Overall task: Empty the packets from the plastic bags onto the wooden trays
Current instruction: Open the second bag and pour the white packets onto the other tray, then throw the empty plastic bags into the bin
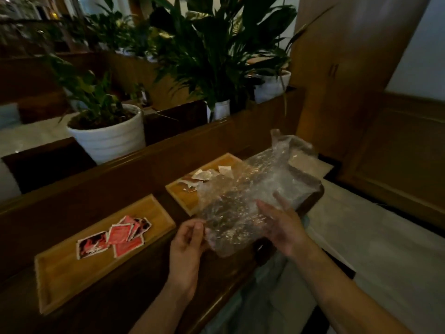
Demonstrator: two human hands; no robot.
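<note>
Pinching the crinkly clear plastic bag (231, 213) at its near edge, your left hand (186, 249) grips thin film while your right hand (281, 225) lies flat and spread against its side. Beneath it, pale square packets (207, 175) dot one wooden tray (183, 196); glossy red packets (118, 236) fan across the other tray (72, 273) on the dark worktop (144, 297).

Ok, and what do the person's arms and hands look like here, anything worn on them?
Both forearms are bare up to the frame edge: no sleeves in view. The left hand and right hand wear no gloves, and no rings, watch or bracelets can be made out in the dim light.
</note>
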